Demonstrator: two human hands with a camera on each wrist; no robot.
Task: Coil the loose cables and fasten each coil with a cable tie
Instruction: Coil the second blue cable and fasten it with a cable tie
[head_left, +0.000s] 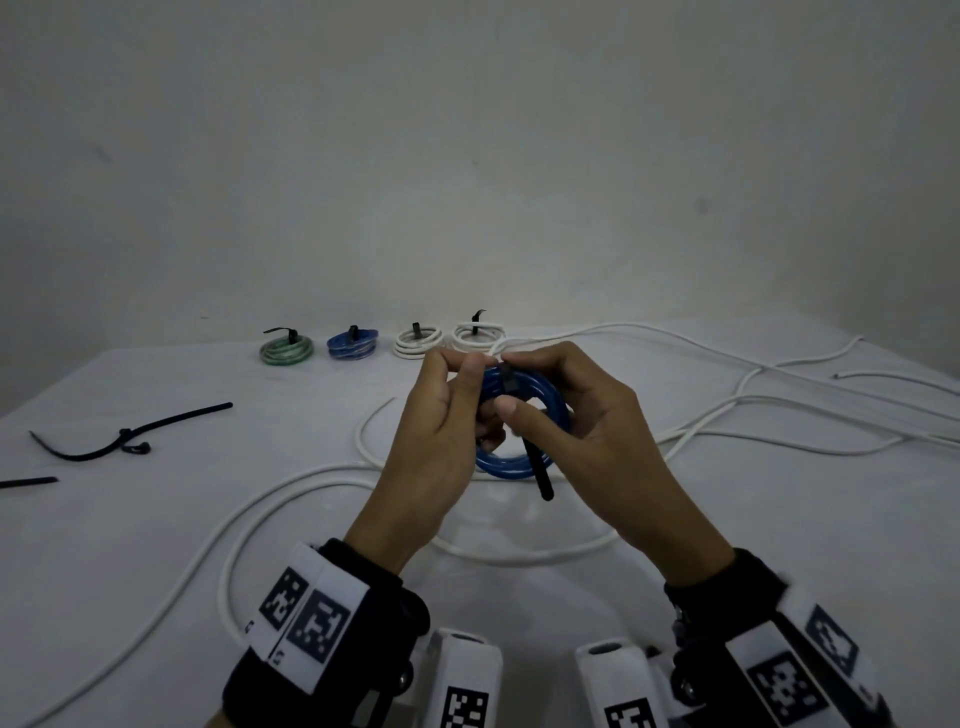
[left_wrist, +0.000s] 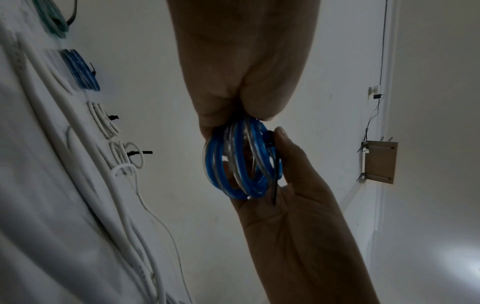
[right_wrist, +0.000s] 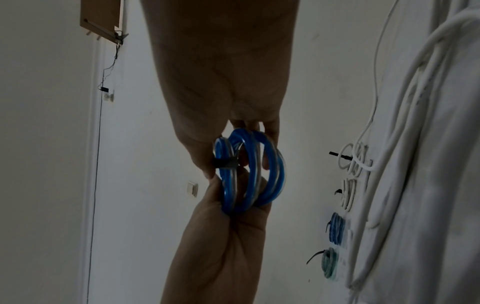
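Above the table (head_left: 156, 519), both hands' fingers (head_left: 470, 374) pinch the blue coil (head_left: 519, 465) (tie tail (head_left: 540, 475) pointing down toward the wearer).

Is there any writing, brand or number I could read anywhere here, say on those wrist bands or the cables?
None can be read.
Wrist bands: black-and-white square code patterns only, no letters or numbers; a tiny mark at the left band's edge is too small to read.
Blue coil in the left hand and right hand: no print visible.
Black tie: plain.
Wall box: no label visible.
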